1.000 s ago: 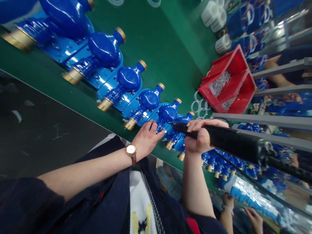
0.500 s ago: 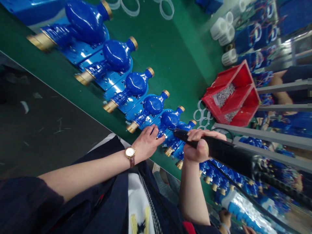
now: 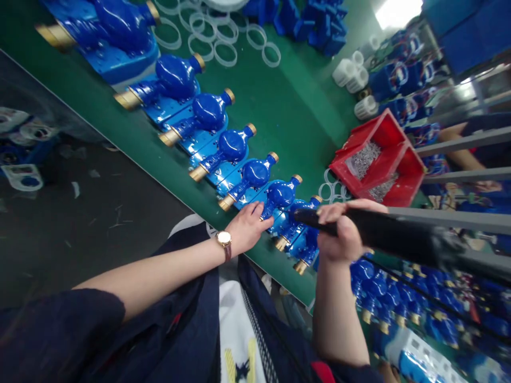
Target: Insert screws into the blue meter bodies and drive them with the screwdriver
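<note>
A row of several blue meter bodies with brass ends (image 3: 229,146) lies on blue plates along a green bench (image 3: 287,106). My left hand (image 3: 249,229), with a watch on its wrist, rests with fingers pressed on the plate beside one blue body (image 3: 279,194). My right hand (image 3: 343,231) is wrapped round a long black power screwdriver (image 3: 383,234), whose tip points at the nearest blue bodies.
A red bin of small metal screws (image 3: 379,159) stands at the right, with clear plastic rings (image 3: 331,189) beside it and more rings (image 3: 211,40) at the far end. White plastic caps (image 3: 351,72) and grey rails (image 3: 459,141) lie further right. Dark floor is at the left.
The view has swung, bringing more rings and blue parts into sight at the top. Both hands keep their hold and place at the nearest blue bodies.
</note>
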A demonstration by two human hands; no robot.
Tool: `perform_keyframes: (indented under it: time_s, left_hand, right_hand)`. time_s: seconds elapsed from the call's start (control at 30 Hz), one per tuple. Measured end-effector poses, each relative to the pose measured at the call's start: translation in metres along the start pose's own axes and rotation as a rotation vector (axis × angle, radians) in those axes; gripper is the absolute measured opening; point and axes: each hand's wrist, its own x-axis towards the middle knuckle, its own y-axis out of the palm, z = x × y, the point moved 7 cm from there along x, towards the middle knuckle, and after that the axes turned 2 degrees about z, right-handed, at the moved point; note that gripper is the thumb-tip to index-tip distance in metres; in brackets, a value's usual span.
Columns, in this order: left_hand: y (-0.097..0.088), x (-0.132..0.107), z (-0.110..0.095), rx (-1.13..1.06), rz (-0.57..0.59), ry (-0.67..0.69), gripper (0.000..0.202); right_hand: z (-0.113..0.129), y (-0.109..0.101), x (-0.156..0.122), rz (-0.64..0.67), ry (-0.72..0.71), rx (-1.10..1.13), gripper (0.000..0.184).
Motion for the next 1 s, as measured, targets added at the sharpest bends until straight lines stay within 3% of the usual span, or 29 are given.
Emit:
perform_keyframes:
  time_s: [0.13, 0.37, 0.77, 0.87, 1.0]
  left_hand:
    - [0.002, 0.000, -0.001, 0.000, 0.011, 0.014, 0.038]
    - [0.004, 0.000, -0.007, 0.047, 0.020, 0.062, 0.033]
    - [0.002, -0.001, -0.017, 0.035, 0.085, 0.103, 0.029]
    - [0.000, -0.001, -0.018, 0.026, 0.091, 0.115, 0.029]
    - [-0.003, -0.001, -0.020, 0.050, 0.109, 0.128, 0.029]
  right_hand:
    - [0.034, 0.016, 0.012, -0.004, -0.152, 0.046, 0.020]
    - [-0.009, 0.052, 0.009, -0.027, -0.068, -0.011, 0.022]
    - [-0.025, 0.060, 0.010, -0.102, -0.042, -0.098, 0.018]
    - [-0.030, 0.059, 0.008, -0.079, 0.033, -0.146, 0.011]
    - [-0.032, 0.058, 0.005, -0.022, 0.066, -0.205, 0.021]
